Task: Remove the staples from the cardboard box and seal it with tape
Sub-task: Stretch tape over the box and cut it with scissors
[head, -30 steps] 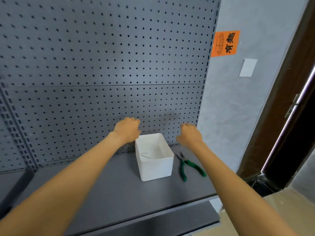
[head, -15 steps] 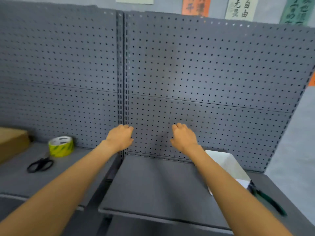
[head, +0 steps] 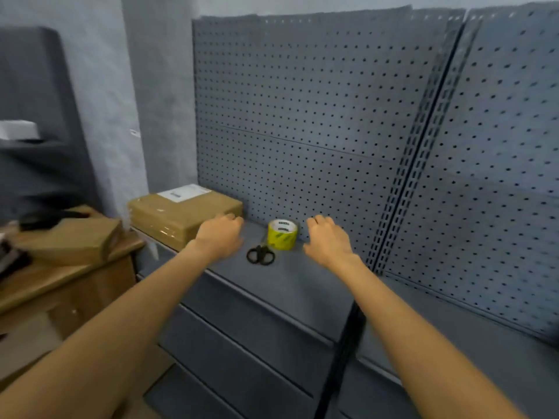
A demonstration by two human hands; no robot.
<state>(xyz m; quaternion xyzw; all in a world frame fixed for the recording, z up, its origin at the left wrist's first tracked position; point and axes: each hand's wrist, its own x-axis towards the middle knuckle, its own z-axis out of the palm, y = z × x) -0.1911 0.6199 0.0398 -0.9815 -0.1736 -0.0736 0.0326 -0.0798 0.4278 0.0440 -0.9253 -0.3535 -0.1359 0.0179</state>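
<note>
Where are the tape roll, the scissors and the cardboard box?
tape roll (head: 282, 238), head view, yellow outer side.
scissors (head: 260, 255), head view, black handle loops.
cardboard box (head: 187, 211), head view, brown top face.

I see a grey metal shelf (head: 302, 282) running along the foot of a perforated back panel (head: 302, 116). Taking the yellow tape roll (head: 282, 234) as my landmark: it stands on the shelf close to the panel. Black scissors (head: 260, 254) lie just in front of it and slightly left, handles toward me. The cardboard box (head: 181, 213), bearing a white label, sits well to its left at the shelf's end.
</note>
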